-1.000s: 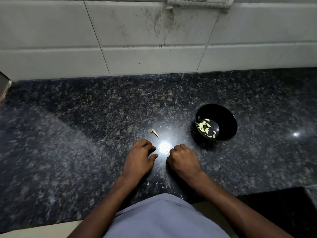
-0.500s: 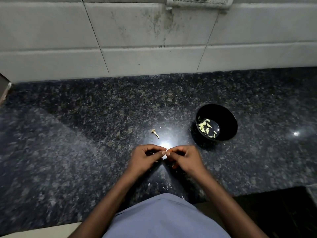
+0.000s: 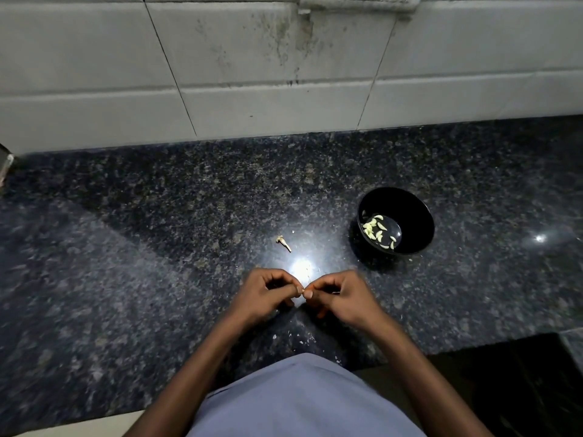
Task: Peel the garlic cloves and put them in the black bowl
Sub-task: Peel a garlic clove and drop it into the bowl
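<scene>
Your left hand and right hand meet thumb-tip to thumb-tip just above the table, both pinched on something tiny at the contact point. I take it to be a garlic clove, but only a pale speck shows between the fingers, so I can't confirm that or how much skin is left. Other fingers are curled in.

Handling, judged:
- Clove is very light, firm, small. Once bare it's likely slick and can squirt out of a pinch.
- Skin is papery and tears easily. Start it with a nail at the tip or root end, hold the body with the other hand's thumb and forefinger.
- Squeeze lightly. No need to crush it.

The black bowl sits on the table forward and right of your right hand, near but apart, open side up. Peeled cloves lie loose in the bottom, mostly on its left side. It's probably light and could slide if you bump it, so drop in from above.

Surface: dark speckled polished stone with strong glare right ahead of your hands. Pale flakes scattered near the edge by your body; a dry stem scrap lies ahead of your left hand. A dropped clove will be hard to spot. Grey tiled wall behind, stained; dim light.
</scene>
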